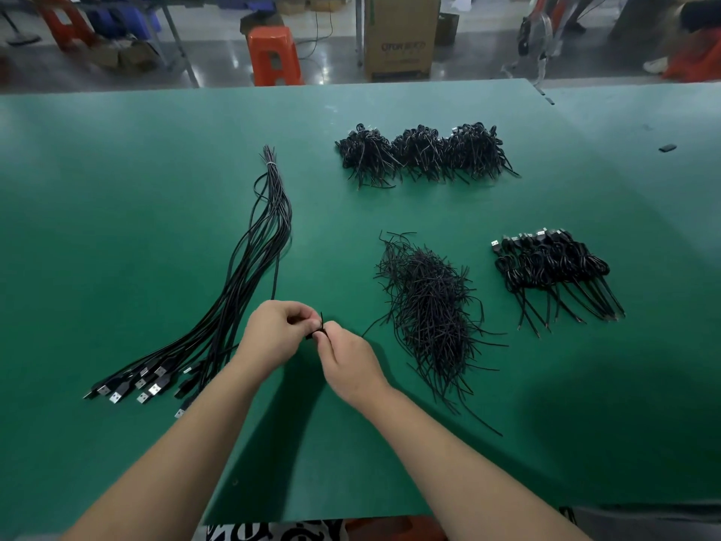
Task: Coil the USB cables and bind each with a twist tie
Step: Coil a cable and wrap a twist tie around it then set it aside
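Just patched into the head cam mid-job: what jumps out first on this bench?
The two hands at near centre, the left hand and right hand pinching a black twist tie between them. Left of them fans a long bundle of uncoiled USB cables. To the right lies a loose heap of twist ties, with finished coils beyond it.

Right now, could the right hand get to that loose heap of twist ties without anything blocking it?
Probably yes. The ties lie just right of the right hand, with bare green table between them. But both hands are busy: the right pinches a tie at a cable that the left hand holds.
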The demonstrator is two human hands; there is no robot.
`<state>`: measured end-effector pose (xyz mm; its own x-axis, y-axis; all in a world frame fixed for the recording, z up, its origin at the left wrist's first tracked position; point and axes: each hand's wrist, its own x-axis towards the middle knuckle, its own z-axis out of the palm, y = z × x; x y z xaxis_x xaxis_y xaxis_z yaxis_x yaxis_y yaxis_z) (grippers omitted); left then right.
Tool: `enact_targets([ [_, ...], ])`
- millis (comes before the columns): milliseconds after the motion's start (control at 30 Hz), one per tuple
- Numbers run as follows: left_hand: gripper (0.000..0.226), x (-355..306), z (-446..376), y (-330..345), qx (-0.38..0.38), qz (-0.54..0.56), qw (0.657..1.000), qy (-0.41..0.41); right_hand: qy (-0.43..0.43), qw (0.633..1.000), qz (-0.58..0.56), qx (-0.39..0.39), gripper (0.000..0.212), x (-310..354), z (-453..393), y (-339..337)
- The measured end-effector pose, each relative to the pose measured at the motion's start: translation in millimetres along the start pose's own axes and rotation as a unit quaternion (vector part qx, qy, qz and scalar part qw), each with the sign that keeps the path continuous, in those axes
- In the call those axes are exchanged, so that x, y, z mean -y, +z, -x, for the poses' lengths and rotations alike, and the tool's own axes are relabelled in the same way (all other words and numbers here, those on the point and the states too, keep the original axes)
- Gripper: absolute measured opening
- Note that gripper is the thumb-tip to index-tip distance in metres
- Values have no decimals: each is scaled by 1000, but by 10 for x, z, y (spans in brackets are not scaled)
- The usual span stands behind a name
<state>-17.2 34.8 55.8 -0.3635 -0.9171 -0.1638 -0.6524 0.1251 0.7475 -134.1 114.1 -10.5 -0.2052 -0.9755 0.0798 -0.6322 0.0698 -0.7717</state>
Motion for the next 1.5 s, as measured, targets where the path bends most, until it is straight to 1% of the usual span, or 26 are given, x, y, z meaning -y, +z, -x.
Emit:
enact_targets([
  [133,13,4,23,-73,38,-1,999,-31,-62,996,57,-23,24,44,71,18],
  [267,15,9,15,-121,73,-12,996,-43,-112,987,99,-63,25,91,118,31],
  [400,13,4,-14,-172,117,-32,992,-45,-141,975,146,-92,21,147,134,19],
  [500,12,-4,-41,-200,134,-52,989,-44,-161,964,188,-93,24,162,131,29],
  [667,11,-26,-46,-217,133,-79,987,-45,-163,964,179,-107,25,118,120,54],
  [900,17,-75,-19,-216,128,-108,985,-39,-166,965,159,-124,22,120,133,55],
  [967,15,-90,-32,-213,129,-124,983,-35,-165,965,161,-124,22,120,134,62],
  [1033,6,-86,-47,-208,126,-138,982,-27,-162,965,160,-130,22,121,131,63],
  [1067,11,-82,-52,-207,113,-148,982,-20,-158,966,159,-132,22,121,131,62],
  [1133,21,-76,-59,-207,60,-171,984,-5,-153,966,157,-135,23,123,135,60],
  [1200,20,-97,-54,-227,13,-191,981,2,-151,966,157,-136,26,130,136,59],
  [1267,36,-115,-49,-228,7,-204,979,-3,-149,968,152,-136,27,137,137,55],
  [1333,54,-153,-29,-206,24,-225,974,-4,-147,967,154,-138,28,145,134,46],
  [1367,57,-171,-12,-191,35,-243,969,0,-146,967,154,-139,27,144,134,44],
  [1400,57,-190,5,-176,47,-264,963,6,-147,968,151,-139,24,143,135,45],
  [1433,51,-209,19,-161,59,-283,957,15,-152,968,147,-139,20,139,135,46],
  [1500,32,-242,32,-139,77,-303,950,29,-158,967,142,-140,18,131,130,43],
])
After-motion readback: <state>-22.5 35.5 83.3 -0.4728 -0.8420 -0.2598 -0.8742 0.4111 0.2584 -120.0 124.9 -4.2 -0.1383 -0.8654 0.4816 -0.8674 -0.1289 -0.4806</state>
